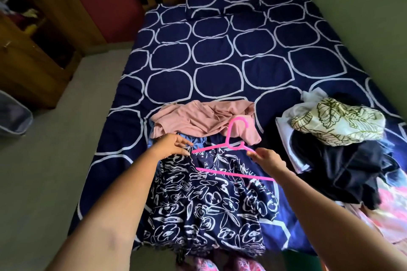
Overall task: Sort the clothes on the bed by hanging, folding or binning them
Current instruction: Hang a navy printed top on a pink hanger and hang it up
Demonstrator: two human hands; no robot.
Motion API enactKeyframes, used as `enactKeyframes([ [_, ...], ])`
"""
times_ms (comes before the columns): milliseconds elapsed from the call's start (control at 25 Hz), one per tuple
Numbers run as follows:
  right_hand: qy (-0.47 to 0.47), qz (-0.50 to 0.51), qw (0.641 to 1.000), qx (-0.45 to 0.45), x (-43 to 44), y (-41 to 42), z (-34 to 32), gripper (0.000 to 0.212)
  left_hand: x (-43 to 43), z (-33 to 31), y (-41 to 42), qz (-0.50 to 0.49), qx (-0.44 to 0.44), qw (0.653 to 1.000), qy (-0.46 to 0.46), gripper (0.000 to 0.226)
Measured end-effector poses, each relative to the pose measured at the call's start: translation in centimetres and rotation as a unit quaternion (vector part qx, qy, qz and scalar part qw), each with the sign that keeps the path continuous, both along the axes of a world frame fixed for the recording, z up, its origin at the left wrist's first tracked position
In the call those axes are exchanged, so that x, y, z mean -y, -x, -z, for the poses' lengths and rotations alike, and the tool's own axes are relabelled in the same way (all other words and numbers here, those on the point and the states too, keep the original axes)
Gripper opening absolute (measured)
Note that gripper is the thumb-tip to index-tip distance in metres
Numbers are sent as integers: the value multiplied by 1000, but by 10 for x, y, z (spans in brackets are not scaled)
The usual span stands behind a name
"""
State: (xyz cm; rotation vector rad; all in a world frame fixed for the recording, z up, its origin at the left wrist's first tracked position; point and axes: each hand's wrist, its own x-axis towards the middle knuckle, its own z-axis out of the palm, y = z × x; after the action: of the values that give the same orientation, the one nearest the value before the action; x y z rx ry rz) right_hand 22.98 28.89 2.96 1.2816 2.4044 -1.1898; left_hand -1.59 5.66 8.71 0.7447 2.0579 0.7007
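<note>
Two bare forearms reach in from the bottom of the frame. Lower centre, one navy floral dress [204,200] lies flat on the bed's [220,61] near edge. One pink hanger [229,145] lies on its neckline, with the lower bar across the fabric. The left hand [174,146] pinches the dress at its left shoulder with curled fingers. The right hand [267,157] pinches the right arm of the hanger.

Just behind, one pink top [204,120] lies crumpled under the hanger's hook, with a blue cloth [198,138] showing beneath it. At the right is one heap [352,171] of dark clothes, topped by a leaf-print cloth [339,121] and a white one [286,121].

At the left edge, one bin [13,114] stands on the floor. A pillow [220,1] lies top centre, and a wardrobe [33,39] stands upper left.
</note>
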Motion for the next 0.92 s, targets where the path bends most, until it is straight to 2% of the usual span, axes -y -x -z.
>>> enactKeyframes([
  [80, 7, -23, 1000, 8, 7, 10, -7, 46, -5, -5, -8, 4, -26, 1000, 6, 39],
  [200, 2, -50, 999, 18, 23, 23, -15, 45, -14, -17, -18, 26, -21, 999, 4, 41],
  [320, 28, -63, 998, -5, 39, 36, -16, 48, -19, -22, -23, 51, -25, 998, 2, 39],
  [480, 155, -69, 983, -69, 47, 44, -20, 38, -17, -28, -35, 37, -73, 997, 4, 25],
  [600, 353, -53, 933, -40, 41, 39, -36, 24, -6, -38, -48, 40, -63, 997, 18, 15],
  [640, 374, -62, 925, -40, 39, 40, -39, 24, -3, -41, -51, 40, -50, 998, 21, 15],
  [680, 347, -100, 931, -48, 38, 43, -43, 31, 0, -47, -53, 39, -33, 999, 18, 18],
  [760, 201, -257, 945, -24, 47, 55, -60, 46, 3, -59, -56, 39, 14, 999, 7, 27],
  [840, 120, -377, 918, -16, 68, 68, -86, 54, 7, -71, -59, 47, 34, 998, -3, 30],
  [920, 113, -428, 896, 21, 85, 79, -100, 58, 13, -83, -63, 59, 43, 997, -17, 22],
])
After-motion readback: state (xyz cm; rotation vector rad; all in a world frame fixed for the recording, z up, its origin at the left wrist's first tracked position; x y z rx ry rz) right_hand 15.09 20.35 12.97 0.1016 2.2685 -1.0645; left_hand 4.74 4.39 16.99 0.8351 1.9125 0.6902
